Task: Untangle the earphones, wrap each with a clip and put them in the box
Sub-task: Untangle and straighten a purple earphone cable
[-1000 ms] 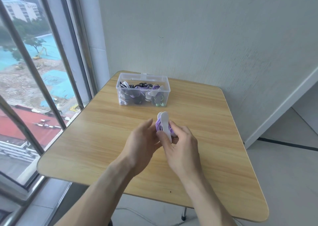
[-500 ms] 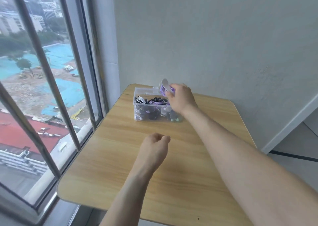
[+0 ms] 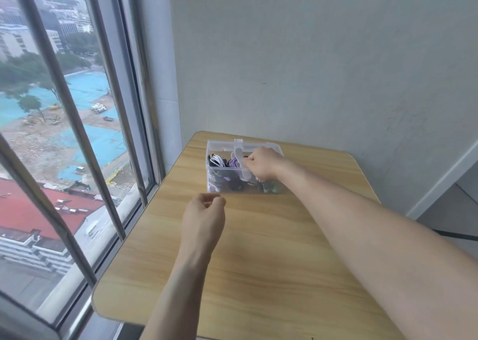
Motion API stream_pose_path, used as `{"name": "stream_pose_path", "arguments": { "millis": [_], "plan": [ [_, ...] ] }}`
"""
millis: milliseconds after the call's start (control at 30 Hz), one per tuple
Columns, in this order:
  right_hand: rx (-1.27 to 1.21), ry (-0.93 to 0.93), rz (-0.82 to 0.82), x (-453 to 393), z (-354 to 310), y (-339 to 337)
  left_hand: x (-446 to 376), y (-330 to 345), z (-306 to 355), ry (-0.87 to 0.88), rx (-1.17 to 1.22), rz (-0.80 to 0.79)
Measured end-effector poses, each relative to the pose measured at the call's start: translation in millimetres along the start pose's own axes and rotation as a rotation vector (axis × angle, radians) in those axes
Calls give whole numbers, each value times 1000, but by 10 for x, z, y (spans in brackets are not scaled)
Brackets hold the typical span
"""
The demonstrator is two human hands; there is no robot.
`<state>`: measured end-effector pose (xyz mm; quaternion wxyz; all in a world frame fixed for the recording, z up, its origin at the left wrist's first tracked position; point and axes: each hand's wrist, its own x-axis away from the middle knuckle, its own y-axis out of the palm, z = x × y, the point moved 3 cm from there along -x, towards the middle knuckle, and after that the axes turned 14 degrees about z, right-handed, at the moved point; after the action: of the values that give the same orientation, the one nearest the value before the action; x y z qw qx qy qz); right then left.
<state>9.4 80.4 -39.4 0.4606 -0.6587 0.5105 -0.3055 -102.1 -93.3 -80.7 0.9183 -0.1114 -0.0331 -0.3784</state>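
right hand (image 3: pixel 262 166) reaches into box (image 3: pixel 219 145), fingers gripping white clip (image 3: pixel 239 158); left hand (image 3: pixel 203 218) loosely curled, empty.

Purple clipped earphones (image 3: pixel 234 162) sit inside the clear box (image 3: pixel 214 184).
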Motion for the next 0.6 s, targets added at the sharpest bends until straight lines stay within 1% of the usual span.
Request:
{"name": "stream_pose_path", "arguments": {
  "millis": [67, 100, 200, 233, 267, 300, 333, 367, 400, 500, 567, 600],
  "plan": [
    [-42, -23, 44, 68, 19, -61, -69, -5, 24, 95, -51, 76],
    [-63, -48, 95, 94, 36, -107, -107, -4, 49, 146, -60, 104],
    [-87, -110, 332, 75, 163, -311, -273, 2, 163, 291, -21, 188],
    [-117, -92, 411, 36, 236, -375, -355, 19, 192, 308, -4, 202],
    [-161, -29, 473, -2, 321, -433, -433, 44, 219, 303, 11, 196],
    [-206, 40, 520, -44, 412, -485, -507, 77, 231, 291, 20, 173],
    [-247, 130, 534, -87, 500, -512, -571, 119, 223, 280, 14, 137],
    [-290, 212, 518, -151, 583, -513, -644, 185, 206, 272, 5, 99],
    [-366, 290, 460, -183, 653, -493, -689, 235, 168, 267, -11, 66],
    [-762, 501, 156, -303, 777, -265, -826, 375, 21, 272, 41, 39],
    [-913, 547, 15, -413, 845, -82, -849, 439, -8, 279, 85, 56],
    [-949, 552, -1, -429, 852, -28, -835, 438, 3, 288, 81, 75]
  ]
}}
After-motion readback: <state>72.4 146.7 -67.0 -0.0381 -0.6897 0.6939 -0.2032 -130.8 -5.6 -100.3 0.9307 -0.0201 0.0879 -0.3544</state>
